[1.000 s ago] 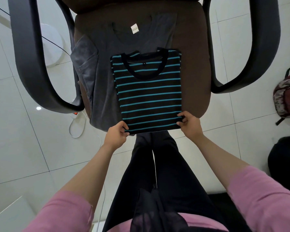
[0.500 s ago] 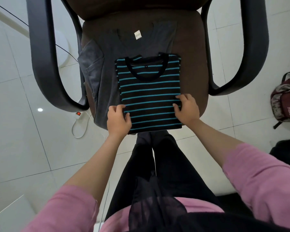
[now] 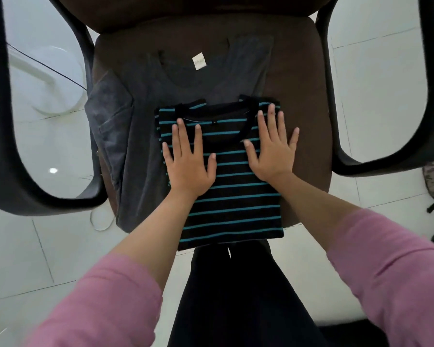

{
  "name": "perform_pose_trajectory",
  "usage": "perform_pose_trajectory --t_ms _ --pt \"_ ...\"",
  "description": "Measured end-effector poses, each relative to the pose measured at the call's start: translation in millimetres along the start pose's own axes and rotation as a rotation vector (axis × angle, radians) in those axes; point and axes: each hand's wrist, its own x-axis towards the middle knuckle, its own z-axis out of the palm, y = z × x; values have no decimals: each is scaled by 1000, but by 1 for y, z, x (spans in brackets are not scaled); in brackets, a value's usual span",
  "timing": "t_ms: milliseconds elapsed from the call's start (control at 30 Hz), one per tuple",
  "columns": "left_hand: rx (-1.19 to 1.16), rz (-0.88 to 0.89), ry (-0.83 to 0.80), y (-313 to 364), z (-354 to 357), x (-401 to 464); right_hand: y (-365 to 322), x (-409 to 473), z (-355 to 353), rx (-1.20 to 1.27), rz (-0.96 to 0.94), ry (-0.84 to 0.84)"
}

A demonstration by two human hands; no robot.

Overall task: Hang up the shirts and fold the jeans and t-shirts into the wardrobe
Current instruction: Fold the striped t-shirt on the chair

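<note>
The brown chair (image 3: 298, 71) w/ black armrests fills most of the view, and on its seat lies a grey t-shirt (image 3: 140, 101), spread flat. On top of it, toward the front edge of the seat, is the striped t-shirt (image 3: 233, 204), black w/ teal lines, folded into a rectangle, collar away from the person. The left hand (image 3: 189, 166) and right hand (image 3: 271, 151) both lie flat on its upper half, fingers straight and spread, pressing the cloth, not gripping anything. I judge the fabric is light, soft and floppy, so the fold can open easily; better to lift it from the two sides w/ hands under, approx. at the middle. A small white label (image 3: 198, 63) sits at the grey shirt's neck, but its writing is too small to read. No other text is readable.
</note>
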Motion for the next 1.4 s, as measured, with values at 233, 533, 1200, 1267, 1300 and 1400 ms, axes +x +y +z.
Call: perform_pose_trajectory --t_ms 233,533,1200,1267,1300,1400 --pt "-73 -18 9 -1 -5 -2 -5 -2 -1 57 49 26" --pt "-574 -610 97 1 -57 12 -35 16 -39 585 412 12" --pt "-1153 -597 -263 -19 -165 3 -34 -13 -134 1055 467 -90" --pt "-1171 -503 -314 -23 -180 -6 -45 -32 -146 1062 471 -11" --pt "-1188 -457 -338 -24 -188 -11 -52 -42 -153 1066 474 35" --pt "-1227 -320 -381 -30 -211 -28 -73 -77 -173 1049 494 169"
